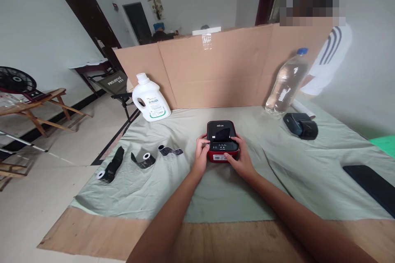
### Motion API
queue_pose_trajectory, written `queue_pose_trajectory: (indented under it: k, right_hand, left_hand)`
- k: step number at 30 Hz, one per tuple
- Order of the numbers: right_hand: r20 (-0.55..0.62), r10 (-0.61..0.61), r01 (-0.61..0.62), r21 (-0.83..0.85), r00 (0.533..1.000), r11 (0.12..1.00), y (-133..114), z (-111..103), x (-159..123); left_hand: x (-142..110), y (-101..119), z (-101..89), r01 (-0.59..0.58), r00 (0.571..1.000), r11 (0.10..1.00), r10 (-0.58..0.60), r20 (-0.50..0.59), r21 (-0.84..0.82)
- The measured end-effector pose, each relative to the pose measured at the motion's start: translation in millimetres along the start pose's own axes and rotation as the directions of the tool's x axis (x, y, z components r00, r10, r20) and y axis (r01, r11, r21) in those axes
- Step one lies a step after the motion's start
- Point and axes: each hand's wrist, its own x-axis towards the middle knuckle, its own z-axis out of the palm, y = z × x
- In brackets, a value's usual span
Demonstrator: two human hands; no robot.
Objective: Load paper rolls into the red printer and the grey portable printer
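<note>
A small red and black thermal printer (222,147) rests on the green cloth in front of me. Dark paper shows at its slot. My left hand (201,154) is closed around its left side, thumb near the front panel. On the opposite side my right hand (242,158) grips it, with the thumb at the front label and fingers along the right edge. To the left lie three partly unrolled black paper rolls: one roll (111,167) farthest left, a middle roll (145,161) and another roll (170,151) nearest the printer.
A white detergent jug (151,100) and a large clear bottle (286,84) stand before a cardboard screen (216,74). At right are a dark handheld device (298,125) and a black phone (372,187). Another person (331,59) is behind the screen.
</note>
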Motion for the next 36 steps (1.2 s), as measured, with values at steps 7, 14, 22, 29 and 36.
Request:
queue_pose_trajectory:
  k: [7,14,22,29,36]
  right_hand:
    - [-0.006,-0.024,0.024,-0.006,1.000,1.000,2.3,-0.1,0.3]
    - [-0.008,-0.033,0.033,0.004,0.999,0.999,3.1,0.3,0.4]
    - [-0.007,-0.066,0.066,-0.017,0.998,0.998,0.6,-2.2,2.7]
    - [-0.006,-0.048,0.047,-0.037,0.999,0.998,-0.7,-2.1,0.4]
    - [0.006,-0.060,0.060,-0.009,0.998,0.998,-8.9,-12.2,1.4]
  left_hand:
    - [3.4,-1.9,4.2,-0.039,0.999,0.998,0.040,-0.033,0.039]
    - [5.2,0.3,11.2,-0.053,0.997,0.999,0.052,-0.049,-0.007]
    - [11.9,-5.9,19.2,-0.091,0.985,0.996,0.093,-0.145,0.025]
    - [4.9,-3.6,17.3,-0.169,0.974,0.986,0.168,-0.153,0.008]
    - [3.6,-1.4,14.9,-0.195,0.972,0.980,0.197,-0.127,0.027]
